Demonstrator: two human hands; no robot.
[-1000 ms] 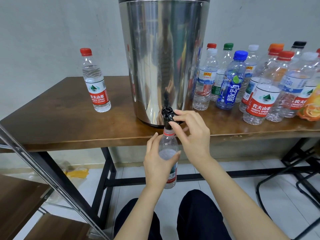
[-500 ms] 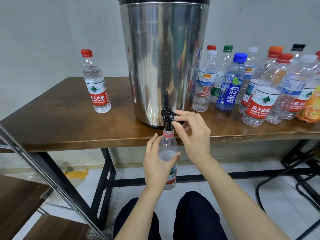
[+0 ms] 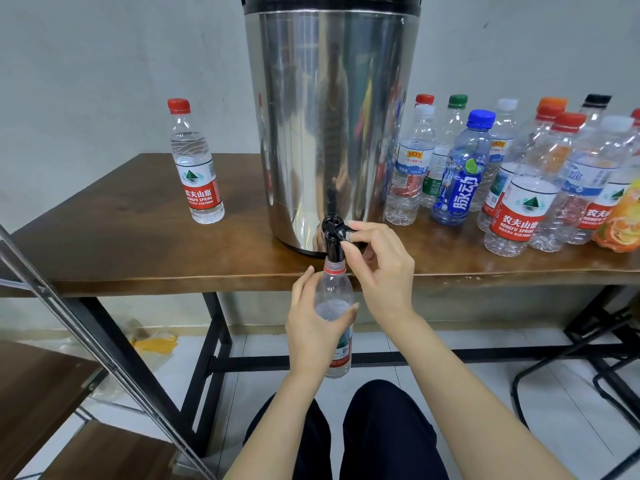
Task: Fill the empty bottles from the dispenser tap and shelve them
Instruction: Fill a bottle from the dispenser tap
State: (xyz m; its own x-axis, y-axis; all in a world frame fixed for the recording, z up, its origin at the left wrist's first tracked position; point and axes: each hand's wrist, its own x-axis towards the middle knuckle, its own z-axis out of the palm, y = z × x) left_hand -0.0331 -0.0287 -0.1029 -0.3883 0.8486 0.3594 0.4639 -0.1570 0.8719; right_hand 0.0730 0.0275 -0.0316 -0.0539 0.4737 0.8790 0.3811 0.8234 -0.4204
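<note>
A tall steel dispenser (image 3: 329,126) stands on the wooden table (image 3: 121,258), its black tap (image 3: 333,237) over the front edge. My left hand (image 3: 313,327) grips a clear uncapped bottle (image 3: 336,292) upright, its mouth right under the tap spout. Water stands roughly at the bottle's shoulder. My right hand (image 3: 379,268) pinches the tap's lever with thumb and fingertips. A filled, red-capped bottle (image 3: 195,168) stands alone left of the dispenser. Several capped empty bottles (image 3: 519,181) crowd the table right of the dispenser.
A shelf unit with a slanted metal post (image 3: 86,337) and wooden boards (image 3: 38,386) stands at the lower left. Black table legs and crossbars (image 3: 214,358) run under the table. My knees (image 3: 346,438) are below the bottle. A yellow wrapper (image 3: 154,342) lies on the floor.
Both hands hold the same grips on bottle and tap. The camera view has shifted slightly; the water level looks about the same.
</note>
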